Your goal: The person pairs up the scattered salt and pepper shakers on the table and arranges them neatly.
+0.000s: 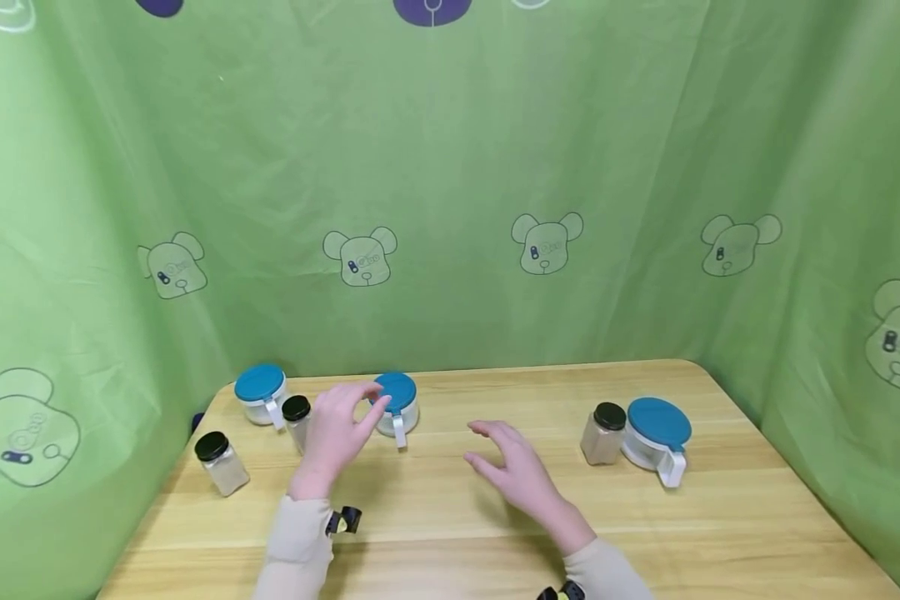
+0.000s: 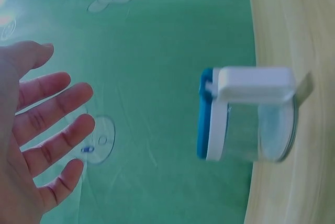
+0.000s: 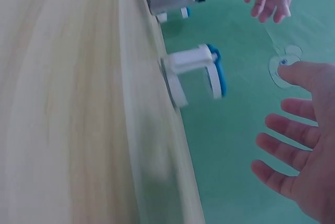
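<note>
My left hand (image 1: 336, 427) is raised over the table with its fingers parted and nothing in them. In the head view it overlaps a glass pot with a blue lid and white handle (image 1: 398, 398); the left wrist view shows that pot (image 2: 250, 114) apart from the hand (image 2: 42, 124). Partly behind the left hand stands a clear jar with a black lid (image 1: 297, 410). My right hand (image 1: 521, 477), also holding nothing, hovers right of the middle, fingers spread and thumb apart in the right wrist view. Between the hands lies bare wood.
At the left are another blue-lidded pot (image 1: 261, 387) and a black-lidded jar (image 1: 223, 467). On the right, a black-lidded jar (image 1: 603, 433) stands beside a third blue-lidded pot (image 1: 657, 429). A green curtain (image 1: 450, 317) surrounds the wooden table (image 1: 450, 517) at the back and sides.
</note>
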Demonstrator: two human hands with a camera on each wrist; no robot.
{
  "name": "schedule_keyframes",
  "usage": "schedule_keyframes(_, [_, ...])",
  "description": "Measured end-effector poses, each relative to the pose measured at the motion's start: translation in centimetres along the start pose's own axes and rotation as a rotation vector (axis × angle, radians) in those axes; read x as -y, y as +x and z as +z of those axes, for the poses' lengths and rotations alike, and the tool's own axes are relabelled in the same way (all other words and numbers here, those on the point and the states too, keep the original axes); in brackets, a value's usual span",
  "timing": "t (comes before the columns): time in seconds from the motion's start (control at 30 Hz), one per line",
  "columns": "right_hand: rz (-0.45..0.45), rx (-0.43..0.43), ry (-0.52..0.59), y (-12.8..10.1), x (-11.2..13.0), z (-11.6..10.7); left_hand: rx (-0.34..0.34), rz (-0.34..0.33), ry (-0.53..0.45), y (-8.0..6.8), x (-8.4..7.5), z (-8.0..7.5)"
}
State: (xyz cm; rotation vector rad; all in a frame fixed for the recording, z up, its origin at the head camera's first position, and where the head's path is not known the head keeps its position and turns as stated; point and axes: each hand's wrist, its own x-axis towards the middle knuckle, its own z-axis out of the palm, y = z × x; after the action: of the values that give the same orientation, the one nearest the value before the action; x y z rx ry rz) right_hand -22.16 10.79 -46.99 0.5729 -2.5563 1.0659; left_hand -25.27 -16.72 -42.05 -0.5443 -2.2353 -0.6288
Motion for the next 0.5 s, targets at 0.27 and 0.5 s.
schedule_keyframes(0.27, [0.0,0.02,0.043,1.3,0.9,2.5,-0.02,-0.087,0.004,-0.2,1.9,-1.3])
schedule_keyframes(0.5, [0.079,-0.001,0.115,2.8,1.8,4.9,-0.004,-0.18,0.011,-0.6,3.8,-2.5])
